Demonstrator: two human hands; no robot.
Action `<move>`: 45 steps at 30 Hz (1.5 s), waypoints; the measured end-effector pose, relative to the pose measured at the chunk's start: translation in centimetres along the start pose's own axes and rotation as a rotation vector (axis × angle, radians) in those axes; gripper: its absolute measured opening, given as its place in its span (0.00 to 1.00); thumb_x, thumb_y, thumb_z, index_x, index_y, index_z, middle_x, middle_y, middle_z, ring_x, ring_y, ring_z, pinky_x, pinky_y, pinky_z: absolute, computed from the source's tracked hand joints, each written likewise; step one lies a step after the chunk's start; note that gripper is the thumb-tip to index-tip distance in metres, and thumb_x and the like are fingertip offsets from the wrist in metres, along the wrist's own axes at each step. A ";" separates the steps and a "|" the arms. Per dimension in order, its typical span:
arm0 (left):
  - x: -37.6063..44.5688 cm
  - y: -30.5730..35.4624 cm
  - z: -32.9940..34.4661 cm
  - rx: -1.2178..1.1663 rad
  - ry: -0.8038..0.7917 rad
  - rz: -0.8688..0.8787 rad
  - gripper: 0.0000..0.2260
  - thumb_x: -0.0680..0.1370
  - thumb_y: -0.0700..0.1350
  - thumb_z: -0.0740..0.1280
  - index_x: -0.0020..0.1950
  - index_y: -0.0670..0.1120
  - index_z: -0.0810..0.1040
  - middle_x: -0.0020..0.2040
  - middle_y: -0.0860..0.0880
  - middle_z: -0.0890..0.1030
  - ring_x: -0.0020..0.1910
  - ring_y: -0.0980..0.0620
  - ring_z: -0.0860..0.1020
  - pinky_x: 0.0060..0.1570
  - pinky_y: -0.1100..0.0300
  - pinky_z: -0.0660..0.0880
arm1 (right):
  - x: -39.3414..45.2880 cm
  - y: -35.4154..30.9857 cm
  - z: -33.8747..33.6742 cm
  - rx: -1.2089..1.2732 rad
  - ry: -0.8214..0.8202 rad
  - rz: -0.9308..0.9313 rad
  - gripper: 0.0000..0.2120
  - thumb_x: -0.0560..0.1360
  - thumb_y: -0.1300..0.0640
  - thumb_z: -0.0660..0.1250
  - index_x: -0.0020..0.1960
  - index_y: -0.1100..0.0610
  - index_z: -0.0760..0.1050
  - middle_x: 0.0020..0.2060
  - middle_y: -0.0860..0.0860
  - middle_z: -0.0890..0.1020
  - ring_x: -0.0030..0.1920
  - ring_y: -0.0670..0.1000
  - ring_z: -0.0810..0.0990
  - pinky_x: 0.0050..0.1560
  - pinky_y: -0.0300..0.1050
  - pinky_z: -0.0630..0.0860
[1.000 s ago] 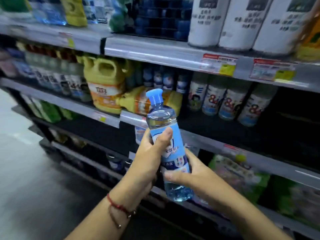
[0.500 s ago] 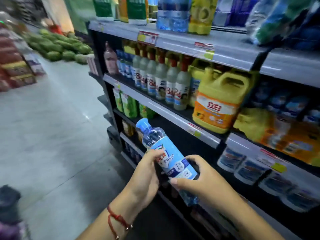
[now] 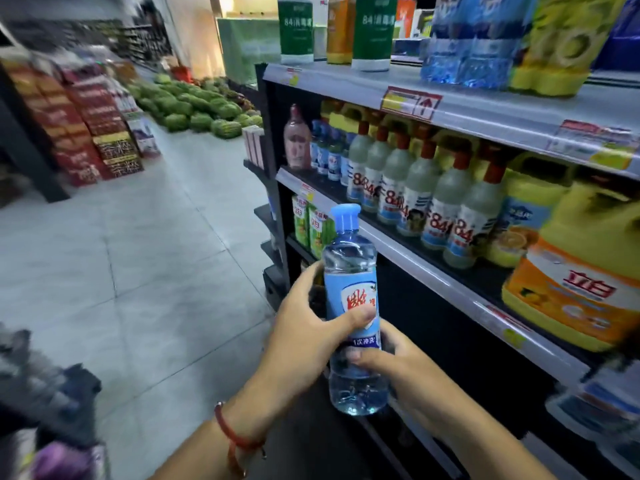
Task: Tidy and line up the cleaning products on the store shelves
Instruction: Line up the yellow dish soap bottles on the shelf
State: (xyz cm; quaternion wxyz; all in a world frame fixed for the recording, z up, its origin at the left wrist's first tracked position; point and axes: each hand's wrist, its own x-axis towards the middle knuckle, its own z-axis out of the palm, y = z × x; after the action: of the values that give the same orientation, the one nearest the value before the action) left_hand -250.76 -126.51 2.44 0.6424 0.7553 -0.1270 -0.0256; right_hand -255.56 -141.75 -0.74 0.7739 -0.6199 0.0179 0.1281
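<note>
A clear bottle with a blue cap and blue label [image 3: 350, 271] stands upright in front of the shelves, held by both hands. My left hand [image 3: 308, 327] grips its middle, thumb across the label. My right hand [image 3: 391, 365] wraps its lower part from the right. Behind it on the middle shelf [image 3: 433, 271] stands a row of pale bottles with red caps [image 3: 426, 199]. Small blue-labelled bottles [image 3: 327, 157] and a pink bottle [image 3: 296, 140] stand at that shelf's left end.
Large yellow jugs [image 3: 581, 271] fill the shelf's right side. Green-labelled containers [image 3: 372, 29] and blue and yellow packs sit on the top shelf. Green packs [image 3: 311, 226] fill the lower shelf. The aisle floor [image 3: 138, 271] opens left, with watermelons [image 3: 197, 105] and stacked red boxes [image 3: 90, 126] beyond.
The view has swung further left along the shelves. The bottle went from tilted left to upright, and my left thumb now lies across its label.
</note>
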 end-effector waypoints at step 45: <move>52.9 21.1 -1.3 -0.105 -0.566 0.951 0.54 0.68 0.46 0.79 0.82 0.56 0.44 0.50 0.70 0.75 0.47 0.71 0.79 0.43 0.68 0.80 | 31.0 -35.8 -5.2 -0.736 0.943 -0.613 0.20 0.72 0.61 0.77 0.61 0.51 0.76 0.51 0.45 0.85 0.50 0.42 0.84 0.46 0.35 0.79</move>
State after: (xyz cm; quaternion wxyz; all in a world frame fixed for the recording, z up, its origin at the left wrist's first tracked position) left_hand -202.78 -140.17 29.84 0.5609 0.5452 -0.6203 0.0590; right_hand -217.06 -148.41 26.47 0.4227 -0.8101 0.1325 -0.3842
